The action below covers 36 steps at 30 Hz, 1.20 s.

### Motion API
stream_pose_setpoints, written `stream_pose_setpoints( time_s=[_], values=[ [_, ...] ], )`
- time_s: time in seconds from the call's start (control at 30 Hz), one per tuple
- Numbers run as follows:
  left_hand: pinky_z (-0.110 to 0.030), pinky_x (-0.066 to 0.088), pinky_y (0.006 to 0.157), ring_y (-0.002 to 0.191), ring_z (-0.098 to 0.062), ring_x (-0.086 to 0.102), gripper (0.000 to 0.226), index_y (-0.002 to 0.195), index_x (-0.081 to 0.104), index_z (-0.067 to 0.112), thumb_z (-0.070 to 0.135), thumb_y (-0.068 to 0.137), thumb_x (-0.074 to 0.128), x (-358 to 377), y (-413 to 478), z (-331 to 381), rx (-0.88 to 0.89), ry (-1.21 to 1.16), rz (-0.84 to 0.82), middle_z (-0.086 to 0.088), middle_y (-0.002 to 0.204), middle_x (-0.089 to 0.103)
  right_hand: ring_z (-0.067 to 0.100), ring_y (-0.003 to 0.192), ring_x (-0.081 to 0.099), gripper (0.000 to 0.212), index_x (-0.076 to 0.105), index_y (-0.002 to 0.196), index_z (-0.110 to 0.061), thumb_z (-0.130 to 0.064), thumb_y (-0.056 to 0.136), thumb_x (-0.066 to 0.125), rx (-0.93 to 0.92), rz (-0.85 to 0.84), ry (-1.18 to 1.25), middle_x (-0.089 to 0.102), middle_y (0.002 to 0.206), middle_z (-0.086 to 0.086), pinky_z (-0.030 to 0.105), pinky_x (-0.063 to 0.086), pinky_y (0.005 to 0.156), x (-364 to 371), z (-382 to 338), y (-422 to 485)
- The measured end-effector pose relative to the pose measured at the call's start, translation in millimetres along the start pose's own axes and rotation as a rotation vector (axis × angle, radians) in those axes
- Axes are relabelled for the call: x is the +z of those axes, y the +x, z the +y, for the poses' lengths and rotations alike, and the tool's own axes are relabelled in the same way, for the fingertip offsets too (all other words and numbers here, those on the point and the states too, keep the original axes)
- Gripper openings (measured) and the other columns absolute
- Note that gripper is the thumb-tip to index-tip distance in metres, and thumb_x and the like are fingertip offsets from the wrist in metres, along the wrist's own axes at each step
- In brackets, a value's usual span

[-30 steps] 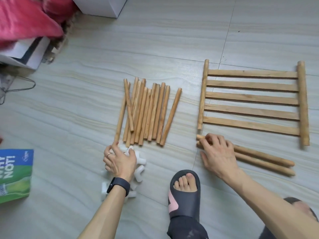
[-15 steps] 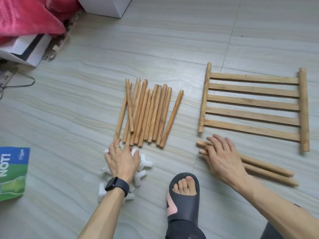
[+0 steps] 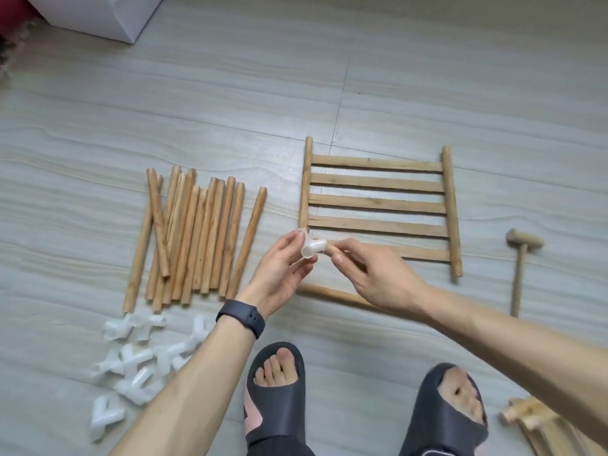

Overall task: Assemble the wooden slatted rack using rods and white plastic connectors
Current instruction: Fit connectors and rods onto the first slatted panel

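My left hand [image 3: 279,268] is pinching a white connector [image 3: 311,250]; my right hand [image 3: 371,274] is pinching a rod end [image 3: 329,248] touching its socket.

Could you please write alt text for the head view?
The left hand holds a white connector against a rod end pinched by the right hand. On the floor lie loose rods, a slatted panel, spare connectors and a mallet.

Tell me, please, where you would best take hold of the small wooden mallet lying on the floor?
Grip the mallet by its thin handle, coming from above. It lies flat with the head at the far end and bare floor on both sides, so fingers can probably close around the handle's middle.
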<state>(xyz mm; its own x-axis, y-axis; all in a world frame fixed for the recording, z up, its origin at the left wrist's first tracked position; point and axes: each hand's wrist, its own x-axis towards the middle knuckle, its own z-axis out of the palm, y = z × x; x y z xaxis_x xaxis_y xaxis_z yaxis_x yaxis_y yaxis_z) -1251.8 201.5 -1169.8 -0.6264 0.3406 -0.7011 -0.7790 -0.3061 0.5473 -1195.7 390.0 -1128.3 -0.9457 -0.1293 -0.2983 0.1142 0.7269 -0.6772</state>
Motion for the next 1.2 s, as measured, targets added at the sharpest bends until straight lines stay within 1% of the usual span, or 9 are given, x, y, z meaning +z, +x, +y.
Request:
stream_pose_setpoints(
  time_s=[0.1,0.2,0.37,0.53,0.63,0.77,0.9,1.03,1.2],
  values=[
    [-0.026,0.058,0.085,0.088,-0.021,0.068,0.037,0.125,0.064,0.010,0.015,0.089,0.069,3,-1,-15,-0.028,-0.067,-0.102,-0.012,0.115,0.070,0.004,0.089,0.058,0.030,0.064,0.125,-0.037,-0.046,0.106,0.043,0.081,0.016,-0.004,0.067,0.097,-0.017,0.027,0.043,0.078,0,15,-23],
    [-0.027,0.058,0.085,0.092,-0.024,0.070,0.049,0.131,0.062,0.008,0.010,0.084,0.072,-2,-5,-29,-0.044,-0.092,-0.115,-0.016,0.123,0.070,0.001,0.097,0.061,0.036,0.064,0.127,-0.037,-0.052,0.104,0.039,0.188,-0.013,0.076,0.070,0.101,-0.021,0.020,0.044,0.083,5,28,-46],
    [-0.021,0.056,0.077,0.096,-0.018,0.073,0.049,0.119,0.063,0.008,0.012,0.073,0.079,0,-9,-51,-0.039,0.011,0.012,-0.011,0.111,0.075,0.006,0.085,0.062,0.018,0.057,0.113,-0.037,-0.047,0.102,0.047,0.289,-0.039,0.083,0.070,0.089,-0.014,0.037,0.050,0.077,11,48,-58],
    [-0.034,0.057,0.095,0.101,-0.023,0.073,0.043,0.113,0.066,0.009,0.008,0.075,0.086,-1,-8,-67,0.044,0.108,0.107,-0.011,0.108,0.074,-0.001,0.089,0.061,0.030,0.063,0.129,-0.029,-0.040,0.104,0.050,0.265,-0.130,0.016,0.067,0.091,-0.024,0.009,0.039,0.072,7,55,-36],
    [-0.033,0.054,0.096,0.103,-0.022,0.072,0.050,0.109,0.066,0.013,0.024,0.068,0.091,-6,-6,-68,0.112,0.258,0.184,-0.012,0.112,0.073,-0.001,0.087,0.060,0.032,0.064,0.131,-0.029,-0.038,0.103,0.052,0.242,-0.140,0.003,0.065,0.092,-0.028,0.003,0.036,0.073,10,54,-22],
    [-0.017,0.054,0.077,0.089,-0.014,0.075,0.039,0.103,0.066,0.009,0.023,0.075,0.089,-11,-4,-70,0.187,0.322,0.185,-0.006,0.093,0.078,0.006,0.108,0.062,0.033,0.064,0.132,-0.030,-0.040,0.103,0.052,0.211,-0.187,0.019,0.070,0.121,-0.017,0.011,0.040,0.083,24,51,-18],
    [-0.021,0.056,0.079,0.086,-0.014,0.075,0.037,0.097,0.067,0.011,0.030,0.073,0.087,-12,-1,-75,0.208,0.348,0.204,-0.005,0.090,0.078,0.002,0.100,0.061,0.033,0.064,0.132,-0.034,-0.042,0.103,0.050,0.236,-0.191,0.063,0.068,0.108,-0.026,0.001,0.037,0.077,27,51,-19],
    [-0.026,0.057,0.079,0.081,-0.016,0.072,0.040,0.092,0.067,0.009,0.036,0.070,0.085,-12,0,-77,0.258,0.341,0.242,-0.013,0.089,0.076,0.012,0.089,0.065,0.028,0.064,0.125,-0.041,-0.045,0.104,0.046,0.240,-0.181,0.077,0.073,0.090,-0.010,0.024,0.049,0.081,20,54,-18],
    [-0.020,0.055,0.071,0.072,-0.010,0.070,0.022,0.091,0.071,0.009,0.025,0.081,0.082,-9,2,-75,0.288,0.376,0.158,0.000,0.076,0.074,0.013,0.084,0.063,0.022,0.064,0.116,-0.039,-0.042,0.104,0.047,0.232,-0.174,0.073,0.072,0.086,-0.006,0.025,0.047,0.077,19,55,-20]
  ],
)
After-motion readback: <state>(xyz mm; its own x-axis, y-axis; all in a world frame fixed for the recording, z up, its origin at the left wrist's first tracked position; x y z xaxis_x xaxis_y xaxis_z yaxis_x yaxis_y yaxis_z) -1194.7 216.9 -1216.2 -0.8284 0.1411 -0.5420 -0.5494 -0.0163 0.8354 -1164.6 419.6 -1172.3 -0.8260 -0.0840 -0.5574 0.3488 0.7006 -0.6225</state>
